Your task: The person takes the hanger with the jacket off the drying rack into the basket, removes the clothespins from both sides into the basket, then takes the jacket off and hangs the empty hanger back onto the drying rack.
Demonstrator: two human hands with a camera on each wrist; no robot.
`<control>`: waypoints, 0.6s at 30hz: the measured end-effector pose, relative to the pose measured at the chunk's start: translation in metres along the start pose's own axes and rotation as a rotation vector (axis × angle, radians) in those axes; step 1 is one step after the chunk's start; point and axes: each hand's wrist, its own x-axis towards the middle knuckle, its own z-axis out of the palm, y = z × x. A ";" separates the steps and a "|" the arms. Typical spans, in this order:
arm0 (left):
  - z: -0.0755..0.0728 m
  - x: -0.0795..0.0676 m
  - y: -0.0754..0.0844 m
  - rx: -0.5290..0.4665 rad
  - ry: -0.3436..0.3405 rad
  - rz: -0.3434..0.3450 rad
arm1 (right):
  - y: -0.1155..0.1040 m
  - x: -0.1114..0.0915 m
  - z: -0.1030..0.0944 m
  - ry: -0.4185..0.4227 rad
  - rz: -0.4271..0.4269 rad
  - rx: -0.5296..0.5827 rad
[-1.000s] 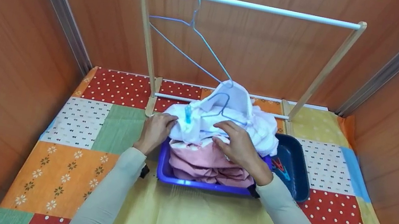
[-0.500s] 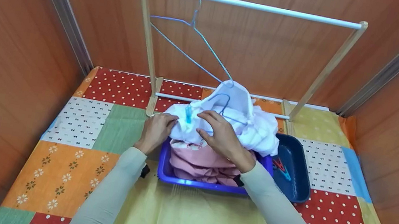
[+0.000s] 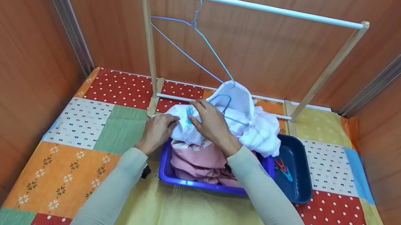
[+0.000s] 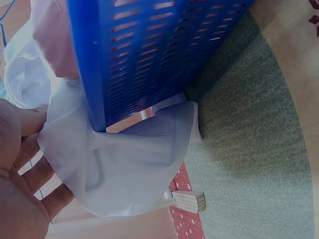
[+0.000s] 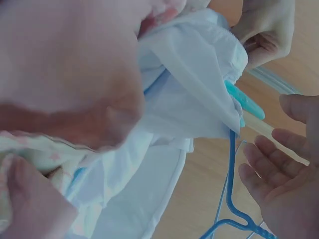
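A white garment [image 3: 260,133] lies heaped over pink cloth [image 3: 196,159] in a purple-blue basket [image 3: 204,186]. My left hand [image 3: 157,129] holds the garment's left end; in the left wrist view its white fabric [image 4: 134,169] drapes over the basket's perforated side. A blue hanger [image 5: 231,174] lies with the garment, partly under the cloth. At the hanger's end, a turquoise clothespin [image 5: 246,102] sits on the white fabric. My right hand [image 3: 214,125] hovers beside the clothespin with its fingers relaxed and apart from it in the right wrist view.
A rack with a white bar [image 3: 268,8] stands behind, a second blue hanger [image 3: 211,50] hooked on its left part. Right of the basket, a dark tray [image 3: 304,192] holds red and blue clothespins [image 3: 286,173]. Patchwork cloth [image 3: 60,182] covers the surface; wooden panels surround it.
My right hand has moved left and away from me across the white garment, from the hanger to the turquoise clothespin. My left hand has stayed on the garment's end.
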 end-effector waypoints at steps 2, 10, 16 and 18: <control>0.000 0.000 0.000 0.002 0.004 0.001 | 0.001 0.005 0.002 -0.020 0.024 -0.007; 0.000 0.000 0.000 0.020 -0.007 -0.022 | 0.003 0.021 0.008 -0.132 0.101 -0.018; 0.000 0.000 0.002 0.022 0.003 -0.013 | -0.002 0.029 0.007 -0.169 0.105 -0.018; 0.000 0.000 0.002 0.020 0.004 -0.007 | -0.004 0.030 0.006 -0.177 0.096 -0.025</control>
